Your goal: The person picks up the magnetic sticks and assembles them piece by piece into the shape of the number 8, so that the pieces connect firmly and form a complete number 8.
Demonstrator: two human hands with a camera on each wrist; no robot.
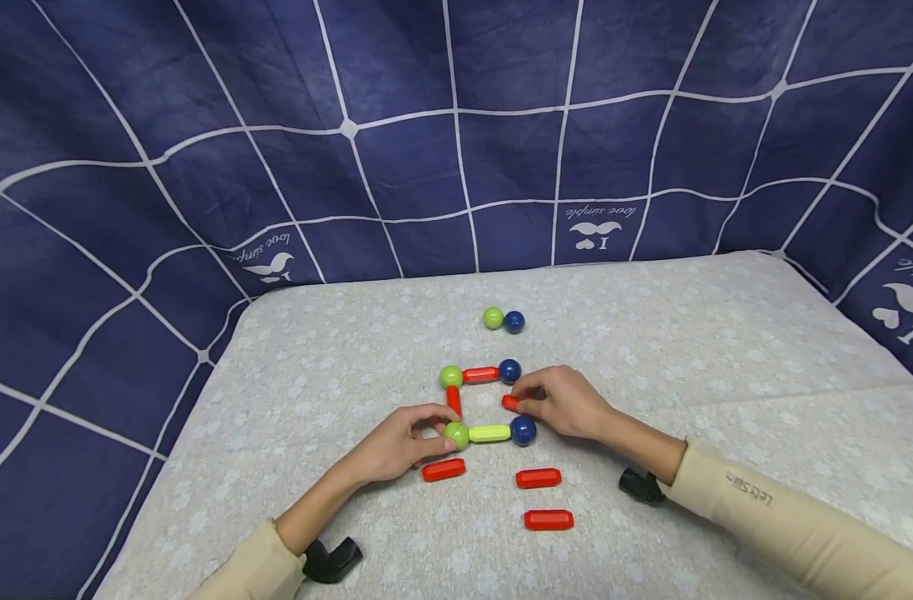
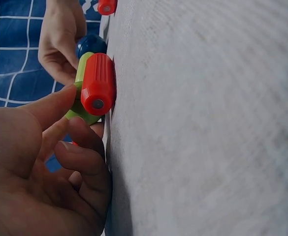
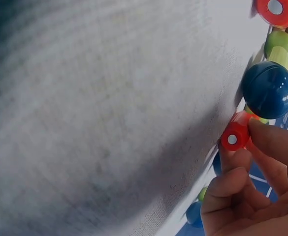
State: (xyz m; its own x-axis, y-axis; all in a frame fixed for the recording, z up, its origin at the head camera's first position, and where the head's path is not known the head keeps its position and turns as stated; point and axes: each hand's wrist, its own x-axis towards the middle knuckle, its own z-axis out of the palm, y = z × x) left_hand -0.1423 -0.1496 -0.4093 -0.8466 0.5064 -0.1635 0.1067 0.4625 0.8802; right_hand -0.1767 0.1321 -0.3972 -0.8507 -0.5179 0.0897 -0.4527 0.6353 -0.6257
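Note:
My left hand (image 1: pixel 401 442) grips the near green ball (image 1: pixel 456 435) between thumb and fingers. From that ball a yellow-green rod (image 1: pixel 489 433) runs right to a blue ball (image 1: pixel 523 430), and a red rod (image 1: pixel 453 402) runs back to the far green ball (image 1: pixel 451 377). Another red rod (image 1: pixel 481 375) links the far green ball to a second blue ball (image 1: pixel 509 371). My right hand (image 1: pixel 564 402) pinches a loose red rod (image 3: pixel 236 132) between thumb and fingers, in the gap between the two blue balls. Its end shows a round metal disc in the right wrist view.
Three loose red rods lie nearer me: one (image 1: pixel 443 470) by my left hand, two (image 1: pixel 539 478) farther right. A green ball (image 1: pixel 494 317) and a blue ball (image 1: pixel 514 322) sit side by side at the back. Behind the patterned tablecloth (image 1: pixel 336 350) hangs a blue checked curtain (image 1: pixel 396 167).

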